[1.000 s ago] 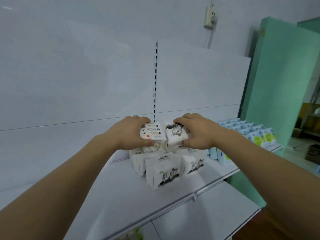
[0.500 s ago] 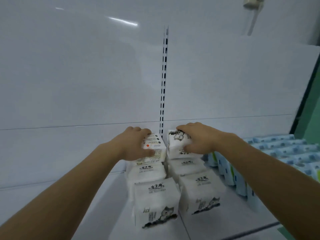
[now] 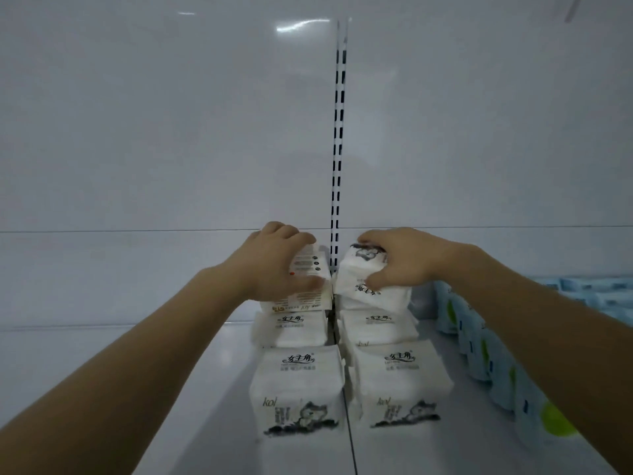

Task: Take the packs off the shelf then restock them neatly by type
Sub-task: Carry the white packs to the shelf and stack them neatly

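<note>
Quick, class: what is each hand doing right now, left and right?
Left hand: fingers curled round a white tissue pack atop the left stack.
Right hand: gripping another white tissue pack atop the right stack.

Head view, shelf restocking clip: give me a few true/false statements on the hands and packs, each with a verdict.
1. Each hand grips a white pack. True: left hand, right hand.
2. The white packs form two rows running front to back. True.
3. The blue packs sit left of the white ones. False: they stand on the right.
4. The held packs hang high above the rows. False: the left pack and the right pack sit at the back end of the rows.
5. The shelf is white. True.
</note>
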